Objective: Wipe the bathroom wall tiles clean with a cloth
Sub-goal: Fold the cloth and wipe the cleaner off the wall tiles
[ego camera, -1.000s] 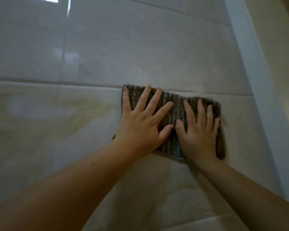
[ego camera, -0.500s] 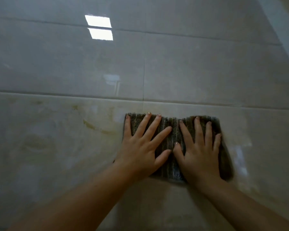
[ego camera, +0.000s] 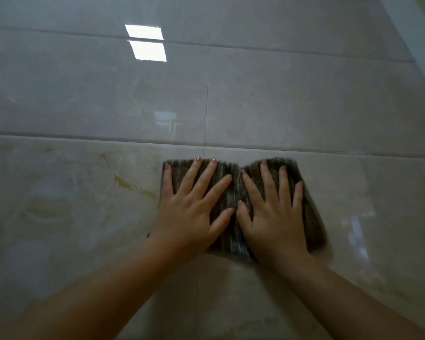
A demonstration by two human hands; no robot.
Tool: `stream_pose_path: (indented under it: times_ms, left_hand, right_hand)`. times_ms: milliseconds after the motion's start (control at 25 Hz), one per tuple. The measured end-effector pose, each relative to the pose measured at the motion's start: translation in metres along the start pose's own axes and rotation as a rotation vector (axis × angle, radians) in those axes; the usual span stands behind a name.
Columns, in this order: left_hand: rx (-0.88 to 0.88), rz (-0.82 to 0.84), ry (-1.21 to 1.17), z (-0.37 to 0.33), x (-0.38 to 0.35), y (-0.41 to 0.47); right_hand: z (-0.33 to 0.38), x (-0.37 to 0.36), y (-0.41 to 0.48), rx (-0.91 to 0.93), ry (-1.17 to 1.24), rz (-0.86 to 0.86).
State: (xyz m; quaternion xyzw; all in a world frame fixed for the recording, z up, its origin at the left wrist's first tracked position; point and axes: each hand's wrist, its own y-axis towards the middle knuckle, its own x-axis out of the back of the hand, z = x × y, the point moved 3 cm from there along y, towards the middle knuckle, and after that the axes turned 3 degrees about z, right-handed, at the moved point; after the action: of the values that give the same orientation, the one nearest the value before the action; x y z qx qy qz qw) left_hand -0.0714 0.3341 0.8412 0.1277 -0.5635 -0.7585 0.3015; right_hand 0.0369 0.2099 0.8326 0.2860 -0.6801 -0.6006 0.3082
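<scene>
- Left hand lay flat on the left half of the cloth. Fingers were straight and fanned, thumb angled toward centre frame, nothing curled round the fabric.
- Right hand lay flat on the right half in the same pose: fingers spread, palm down on the cloth.
- Thumb tips sat close over the cloth's middle. Touching or just apart: could not tell.
- Left forearm and right forearm entered from the bottom corners of the frame and converged on the cloth.
- The cloth was dark, ribbed and roughly rectangular, pressed against the wall just right of centre frame. Its top edge dipped into a shallow notch between the hands. Its right edge was motion-blurred.
- Wall tiles were glossy, large and laid in horizontal rows. The cloth sat on the cream marbled row, with greyer rows above.
- The cloth's top edge was just below the horizontal grout line.
- A vertical joint in the row above ended right over the left hand's fingertips.
- A yellowish streak on the cream row, left of centre, ran diagonally toward the cloth's left edge. Stain or veining: could not tell.
- A bright two-pane light reflection showed in the upper centre-left, with a fainter reflection below it.
- A pale corner trim cut diagonally across the upper right of the frame.
</scene>
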Motion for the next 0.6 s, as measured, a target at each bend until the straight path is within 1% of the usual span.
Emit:
stream_pose_path:
  times_ms: [160, 240, 320, 400, 480, 600]
  left_hand:
    - [-0.097, 0.020, -0.013, -0.047, -0.011, -0.045]
    - [-0.126, 0.056, -0.007, -0.049, -0.011, -0.038]
    - [-0.088, 0.100, 0.013, -0.041, -0.006, -0.008]
    - [-0.008, 0.103, 0.018, -0.037, -0.002, 0.029]
    - [0.051, 0.110, 0.018, -0.049, -0.001, 0.055]
    - [0.005, 0.087, -0.011, -0.090, -0.005, 0.055]
  right_hand:
    - [-0.028, -0.003, -0.063, 0.065, -0.039, -0.033]
    - [-0.036, -0.002, -0.061, 0.092, -0.047, -0.012]
    - [-0.040, 0.002, -0.031, 0.048, -0.064, 0.015]
    - [-0.050, 0.006, 0.003, -0.045, -0.035, 0.057]
    - [-0.070, 0.011, 0.021, -0.102, -0.038, 0.092]
    - [-0.105, 0.017, 0.004, -0.160, -0.017, 0.065]
